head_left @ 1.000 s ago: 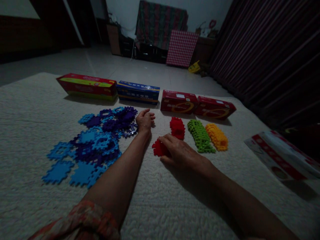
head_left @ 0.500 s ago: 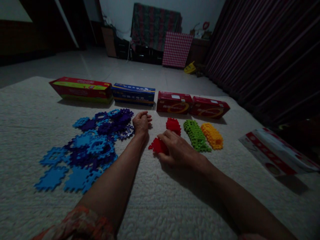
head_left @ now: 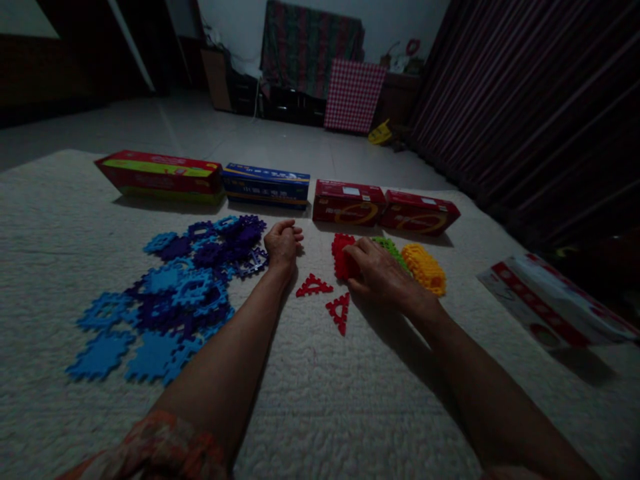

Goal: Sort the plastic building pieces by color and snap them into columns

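My right hand (head_left: 377, 268) grips a red plastic interlocking tile (head_left: 351, 262) at the near side of the red tile stack (head_left: 341, 245). Its fingers partly hide the tile and the green tile stack (head_left: 393, 248) behind. Two red triangular tiles (head_left: 314, 285) with toothed edges lie flat on the mat in front, the nearer triangle (head_left: 339, 312) pointing towards me. My left hand (head_left: 283, 244) rests on the mat with loosely curled fingers and nothing visible in it. Beside it spreads a loose heap of blue and purple tiles (head_left: 167, 283).
Yellow tiles (head_left: 424, 268) are stacked right of the green ones. Along the back stand a red-and-green box (head_left: 165, 177), a blue box (head_left: 267, 187) and two dark red boxes (head_left: 349, 203). A white-and-red box (head_left: 555, 303) sits at the right on the pale quilted mat (head_left: 320, 413).
My right hand has moved away and to the right with red tile, reaching the red stack. Two red triangles now show where it was. The left hand stays put.
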Motion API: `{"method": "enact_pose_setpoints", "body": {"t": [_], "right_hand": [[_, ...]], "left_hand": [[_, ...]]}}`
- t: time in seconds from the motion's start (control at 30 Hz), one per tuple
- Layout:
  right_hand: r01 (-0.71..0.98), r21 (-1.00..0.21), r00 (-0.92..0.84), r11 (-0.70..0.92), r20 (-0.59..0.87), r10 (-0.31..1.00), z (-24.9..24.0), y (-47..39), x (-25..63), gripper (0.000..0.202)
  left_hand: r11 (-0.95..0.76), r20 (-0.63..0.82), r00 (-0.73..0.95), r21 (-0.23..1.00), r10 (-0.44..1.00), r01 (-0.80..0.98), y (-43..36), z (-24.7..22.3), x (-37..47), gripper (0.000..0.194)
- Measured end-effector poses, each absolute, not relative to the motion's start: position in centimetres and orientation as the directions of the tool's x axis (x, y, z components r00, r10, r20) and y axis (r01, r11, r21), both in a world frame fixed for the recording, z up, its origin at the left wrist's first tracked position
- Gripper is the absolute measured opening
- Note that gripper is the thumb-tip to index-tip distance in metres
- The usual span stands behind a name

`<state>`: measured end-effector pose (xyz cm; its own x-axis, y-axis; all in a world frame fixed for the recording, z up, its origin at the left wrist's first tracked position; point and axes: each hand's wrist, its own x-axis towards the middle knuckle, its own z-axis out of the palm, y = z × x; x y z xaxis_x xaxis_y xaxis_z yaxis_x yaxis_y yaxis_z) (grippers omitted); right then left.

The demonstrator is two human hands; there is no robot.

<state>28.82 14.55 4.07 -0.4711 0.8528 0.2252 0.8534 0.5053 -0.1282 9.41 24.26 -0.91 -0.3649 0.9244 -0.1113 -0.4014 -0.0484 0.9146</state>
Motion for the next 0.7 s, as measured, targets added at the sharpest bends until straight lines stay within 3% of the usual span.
{"method": "enact_pose_setpoints", "body": {"t": [0.17, 0.37, 0.57, 0.7], "right_hand": [[0.841, -0.119, -0.471, 0.527, 0.317, 0.823, 4.9, 14.3, 28.4, 0.034], [0.813, -0.2, -0.443, 0.547, 0.397, 0.804, 4.7, 13.3, 27.0, 0.01], [0.792, -0.394, -0.302, 0.466, 0.411, 0.86, 2.1, 9.7, 26.6, 0.016], [0.796, -0.443, -0.264, 0.413, 0.359, 0.895, 0.9, 7.9, 26.4, 0.037]], "left_hand": [[-0.032, -0.118, -0.364, 0.924, 0.924, -0.381, 24.6, -1.1, 9.4, 0.029], [-0.074, -0.03, -0.345, 0.956, 0.938, -0.283, 24.2, -2.0, 9.7, 0.031], [-0.103, 0.096, -0.185, 0.994, 0.978, -0.03, 23.8, -2.8, 10.2, 0.035], [-0.135, 0.142, 0.003, 0.934, 0.99, 0.332, 22.7, -2.0, 9.3, 0.036]]}}
